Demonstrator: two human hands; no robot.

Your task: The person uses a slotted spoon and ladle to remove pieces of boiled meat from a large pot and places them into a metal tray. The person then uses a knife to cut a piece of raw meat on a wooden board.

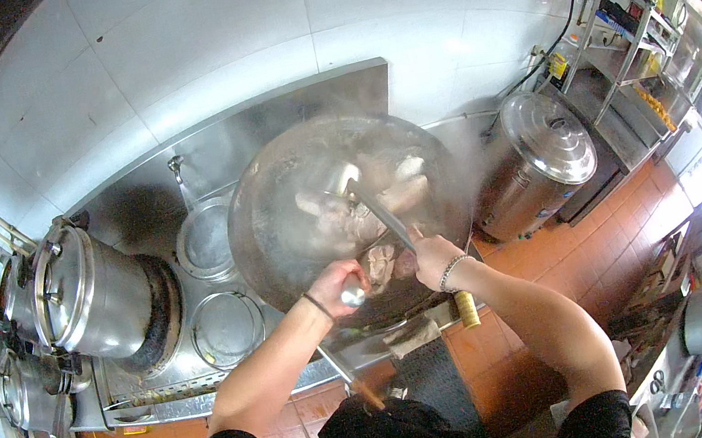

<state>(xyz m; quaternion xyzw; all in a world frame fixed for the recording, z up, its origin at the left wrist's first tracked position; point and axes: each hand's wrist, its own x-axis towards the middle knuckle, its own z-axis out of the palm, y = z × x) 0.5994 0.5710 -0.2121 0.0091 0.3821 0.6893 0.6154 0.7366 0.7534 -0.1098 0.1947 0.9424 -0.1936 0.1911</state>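
Observation:
A large dark wok [271, 269] fills the middle, steaming, with several big pale pieces of meat [405, 194] in it. My left hand [335, 287] is closed around a metal-handled tool [352, 296] above the near rim; its rounded silver end shows, and steam and my hand hide its far end. My right hand [438, 260] grips a long dark-grey tool [380, 214], which slants up and left over the meat. Its kind is not clear through the steam. A grey cloth [410, 335] lies at the wok's near edge.
Left on the steel stove stand a tall lidded pot [94, 294], a round pan [208, 238] and a metal ring [227, 330]. A lidded steel stockpot [529, 171] stands right of the wok. A rod with a wooden end [364, 391] juts toward my body. Shelves [631, 33] are far right.

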